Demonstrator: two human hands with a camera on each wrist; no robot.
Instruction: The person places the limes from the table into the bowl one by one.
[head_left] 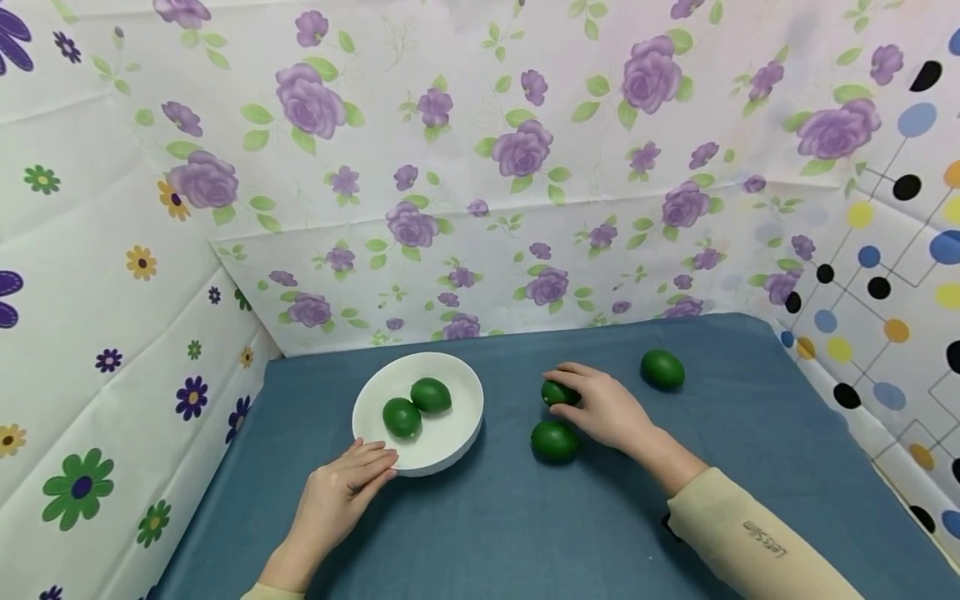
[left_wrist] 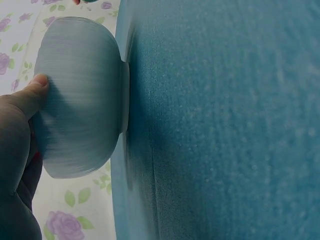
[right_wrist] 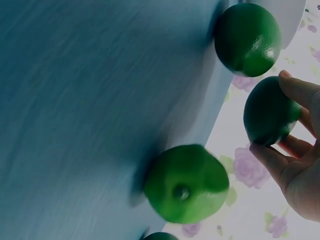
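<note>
A white bowl (head_left: 467, 400) stands on the blue cloth with two green limes (head_left: 431, 395) inside. My left hand (head_left: 341, 492) holds the near-left rim, fingers over the edge and thumb (left_wrist: 39, 86) against the outer wall. To the right of the bowl, my right hand (head_left: 603, 408) pinches another lime (right_wrist: 269, 111) between thumb and fingertips. In the right wrist view this lime is up off the cloth. Just nearer than it lies a lime (head_left: 555, 442), and a further lime (head_left: 662, 369) lies behind my right hand, toward the back right.
Blue cloth (head_left: 480, 542) covers the table. A purple-flowered sheet (head_left: 480, 275) hangs along its back edge, a daisy-patterned one (head_left: 150, 333) at the left, and a dotted one (head_left: 885, 333) at the right.
</note>
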